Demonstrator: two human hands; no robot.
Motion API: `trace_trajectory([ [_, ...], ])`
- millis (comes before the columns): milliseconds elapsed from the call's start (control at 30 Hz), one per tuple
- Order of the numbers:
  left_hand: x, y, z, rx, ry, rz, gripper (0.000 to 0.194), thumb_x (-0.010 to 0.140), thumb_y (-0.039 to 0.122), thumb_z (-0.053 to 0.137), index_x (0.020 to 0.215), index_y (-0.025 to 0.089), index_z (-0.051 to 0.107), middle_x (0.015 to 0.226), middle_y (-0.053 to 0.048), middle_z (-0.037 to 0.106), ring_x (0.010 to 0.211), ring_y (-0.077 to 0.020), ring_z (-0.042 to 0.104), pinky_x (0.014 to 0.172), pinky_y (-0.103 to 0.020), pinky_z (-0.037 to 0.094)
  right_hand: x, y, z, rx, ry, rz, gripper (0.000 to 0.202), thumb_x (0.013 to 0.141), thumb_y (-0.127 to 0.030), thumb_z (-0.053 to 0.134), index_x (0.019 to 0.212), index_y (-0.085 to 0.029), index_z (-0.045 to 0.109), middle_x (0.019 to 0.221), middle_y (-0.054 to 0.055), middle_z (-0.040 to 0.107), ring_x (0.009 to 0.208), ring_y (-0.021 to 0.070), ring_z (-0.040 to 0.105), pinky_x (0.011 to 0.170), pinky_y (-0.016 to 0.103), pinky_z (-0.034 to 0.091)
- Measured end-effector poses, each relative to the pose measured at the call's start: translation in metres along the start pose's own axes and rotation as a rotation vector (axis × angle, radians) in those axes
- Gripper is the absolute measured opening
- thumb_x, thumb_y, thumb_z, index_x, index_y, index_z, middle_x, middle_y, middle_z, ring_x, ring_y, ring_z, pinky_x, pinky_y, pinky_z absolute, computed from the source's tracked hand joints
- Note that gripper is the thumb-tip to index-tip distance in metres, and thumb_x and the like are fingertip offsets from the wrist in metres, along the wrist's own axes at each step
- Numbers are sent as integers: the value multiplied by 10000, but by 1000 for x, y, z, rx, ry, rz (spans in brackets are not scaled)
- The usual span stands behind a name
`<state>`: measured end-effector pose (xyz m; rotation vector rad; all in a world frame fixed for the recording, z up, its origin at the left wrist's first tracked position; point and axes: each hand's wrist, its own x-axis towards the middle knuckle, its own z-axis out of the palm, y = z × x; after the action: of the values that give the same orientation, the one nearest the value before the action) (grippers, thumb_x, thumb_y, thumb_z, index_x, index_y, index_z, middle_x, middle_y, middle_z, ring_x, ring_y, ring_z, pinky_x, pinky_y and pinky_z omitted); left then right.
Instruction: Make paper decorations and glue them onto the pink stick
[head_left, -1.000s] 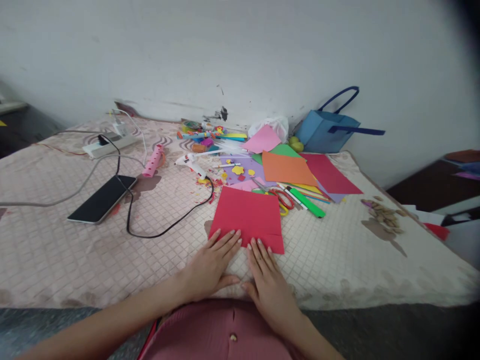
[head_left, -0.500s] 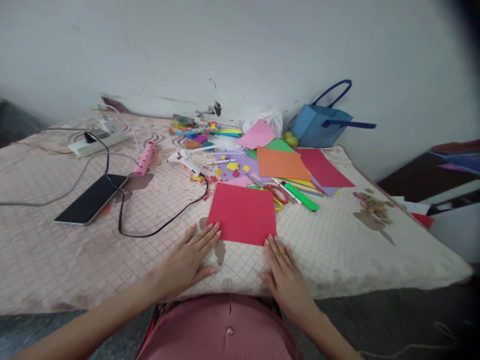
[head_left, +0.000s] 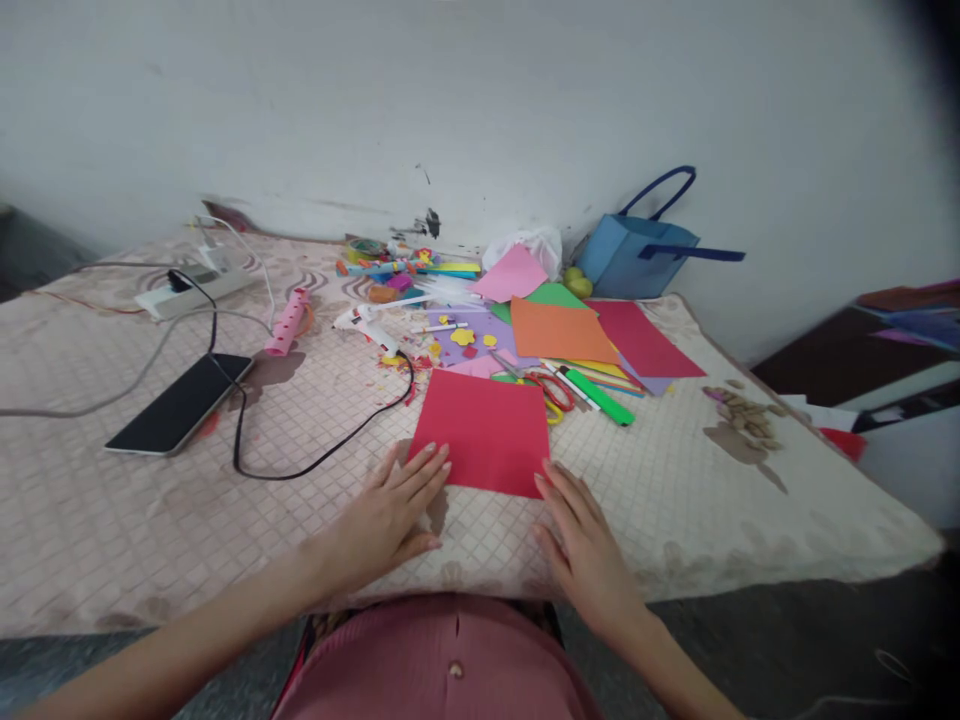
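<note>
Matt, smooth paper-like finish seen on red sheet (head_left: 480, 435) & orange sheet (head_left: 566, 332); quilted cloth w/ diamond texture shown on table cover (head_left: 652, 505); smooth white plastic noted on glue gun (head_left: 371, 328); dark, smooth, glass-like face seen on tablet (head_left: 180, 405); thin, crinkled plastic shown in white bag (head_left: 552, 252); matt, fabric-like sides noted on blue bag (head_left: 630, 258); matt, scuffed wall (head_left: 450, 100) seen in bkgd.

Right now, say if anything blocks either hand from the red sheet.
Nothing visible. The left hand has fingers on the red sheet at its near left corner; the right hand is at the near right corner. The red-handled scissors lie by the far right corner, clear of both.
</note>
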<state>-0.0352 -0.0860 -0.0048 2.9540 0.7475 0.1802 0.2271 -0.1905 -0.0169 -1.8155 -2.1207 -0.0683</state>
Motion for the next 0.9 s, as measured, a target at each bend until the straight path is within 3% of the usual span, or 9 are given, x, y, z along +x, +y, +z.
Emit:
trace_trajectory([
  [167,24,12,5,-79,-60,160,698,869,571,312,1421,162,186,1485,-99,209,1379,-231,127,1116,-451,27,28,-37,12,43,-133,-144,619,863,-258,446,1424,-130,218,1489,114,219,1378,240,123,1081,492,258],
  [267,27,11,11,-112,-72,170,714,866,582,301,1425,158,170,1482,-111,213,1379,-228,130,1117,-446,27,31,-41,21,6,-179,-138,696,830,-297,505,1427,-103,205,1493,141,183,1379,269,85,1083,504,236],
  [400,24,5,12,-131,-57,178,714,874,564,311,1437,185,91,1501,-90,145,1384,-208,107,1119,-430,36,19,-23,22,-38,-177,-77,663,841,-303,482,1416,-82,238,1496,149,160,1380,268,67,1077,485,259],
  [600,3,-16,3,-123,-49,75,672,895,490,350,1440,208,74,1508,-59,116,1383,-199,110,1129,-397,60,-12,15,15,-50,-125,21,658,877,-310,406,1447,-135,128,1495,114,191,1372,246,153,1078,477,266],
  [667,-6,-24,0,-138,-29,17,642,907,446,356,1439,218,78,1507,-57,120,1381,-205,126,1127,-412,83,-18,24,12,-2,-106,31,610,884,-295,392,1439,-157,180,1484,103,237,1361,248,196,1077,482,265],
  [767,-13,-34,-5,-246,-19,-35,585,916,391,364,1431,224,141,1493,-56,197,1364,-202,199,1118,-417,160,-14,36,7,167,-51,105,453,906,-269,350,1348,-174,371,1378,107,430,1275,224,372,1028,432,353],
  [900,-8,-40,-2,-445,182,-292,444,916,332,372,1332,178,369,1368,-94,434,1245,-197,413,1033,-363,352,14,49,2,297,113,278,282,900,-325,381,1035,-165,569,1013,117,614,954,221,570,828,375,476],
])
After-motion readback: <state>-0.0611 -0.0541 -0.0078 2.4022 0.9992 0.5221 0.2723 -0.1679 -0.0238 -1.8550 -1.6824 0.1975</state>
